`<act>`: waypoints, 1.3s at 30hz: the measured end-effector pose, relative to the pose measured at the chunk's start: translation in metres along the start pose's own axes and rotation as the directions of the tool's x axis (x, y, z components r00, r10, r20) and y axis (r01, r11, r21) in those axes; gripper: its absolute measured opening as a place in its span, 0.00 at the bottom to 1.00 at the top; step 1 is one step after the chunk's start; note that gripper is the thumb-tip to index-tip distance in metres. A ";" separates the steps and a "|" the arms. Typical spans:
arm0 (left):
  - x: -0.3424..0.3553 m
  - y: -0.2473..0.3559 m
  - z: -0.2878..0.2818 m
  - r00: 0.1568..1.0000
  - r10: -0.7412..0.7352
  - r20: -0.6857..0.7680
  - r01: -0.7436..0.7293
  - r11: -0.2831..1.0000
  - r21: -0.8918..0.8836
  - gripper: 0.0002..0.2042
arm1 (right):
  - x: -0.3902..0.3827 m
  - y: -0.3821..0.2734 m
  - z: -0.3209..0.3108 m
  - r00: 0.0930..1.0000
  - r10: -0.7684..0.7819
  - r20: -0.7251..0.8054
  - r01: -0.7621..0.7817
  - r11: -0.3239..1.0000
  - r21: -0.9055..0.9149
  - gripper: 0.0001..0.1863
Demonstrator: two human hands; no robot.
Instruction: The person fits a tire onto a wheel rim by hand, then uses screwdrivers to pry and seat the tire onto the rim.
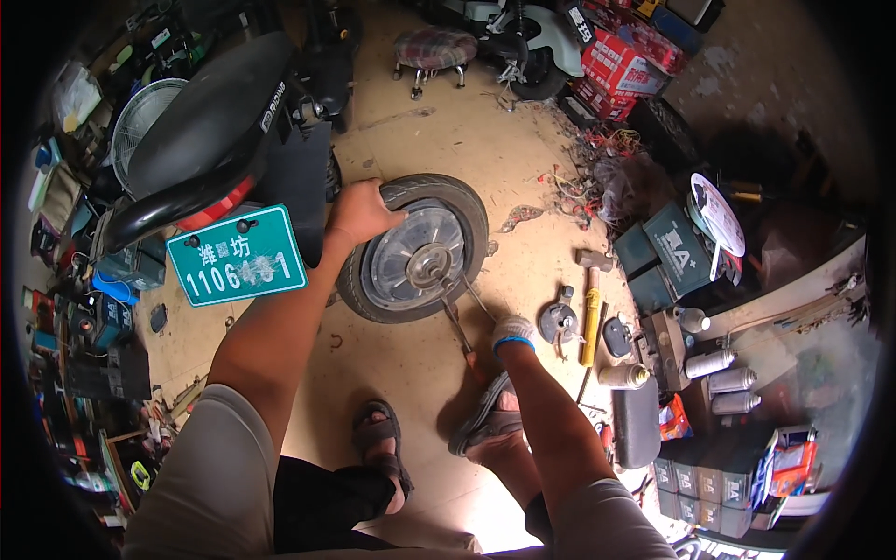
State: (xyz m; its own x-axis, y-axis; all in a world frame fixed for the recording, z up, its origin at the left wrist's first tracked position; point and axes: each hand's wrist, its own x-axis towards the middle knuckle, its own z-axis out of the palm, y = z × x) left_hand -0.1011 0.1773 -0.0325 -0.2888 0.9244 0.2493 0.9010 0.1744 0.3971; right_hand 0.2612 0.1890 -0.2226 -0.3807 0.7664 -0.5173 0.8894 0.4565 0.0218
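Note:
A scooter wheel [478, 217] with a black tyre and a grey hub lies tilted on the floor in front of me. My left hand [362, 213] is bare and grips the tyre at its upper left, thumb over the sidewall. My right hand [512, 330], in a pale glove, is closed to the lower right of the hub. A thin dark rod or cable [479, 301] runs from near the axle into it; which of the two, I cannot tell. Beside it, a long tool with a reddish handle [474, 359] slants from the tyre's lower edge towards my right foot.
A scooter with a black seat [210, 112] and green plate [236, 255] crowds the left. On the right lie a hammer [591, 303], a round metal part [559, 322], spray cans [709, 363] and batteries [665, 250]. A padded stool [435, 49] stands beyond the wheel.

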 end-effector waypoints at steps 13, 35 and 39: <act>0.005 0.003 0.002 0.992 -0.123 0.007 0.122 0.990 0.067 0.30 | 0.007 -0.049 0.028 0.898 -0.065 -0.435 -0.033 0.976 -0.214 0.22; 0.011 0.063 -0.002 0.935 -0.340 0.097 0.316 0.928 0.199 0.32 | -0.135 -0.183 0.124 0.930 0.324 0.171 -0.174 -0.022 0.985 0.33; 0.001 0.077 -0.006 0.918 -0.381 0.109 0.349 0.908 0.232 0.34 | -0.095 -0.190 0.105 0.964 0.199 0.175 -0.071 -0.445 0.893 0.31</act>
State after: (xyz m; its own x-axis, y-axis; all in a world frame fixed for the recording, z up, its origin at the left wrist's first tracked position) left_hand -0.0342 0.1897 0.0039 -0.5728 0.8195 -0.0186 0.7926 0.5595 0.2423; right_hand 0.1550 -0.0182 -0.2675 -0.1463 0.7506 -0.6444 -0.1432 -0.6606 -0.7370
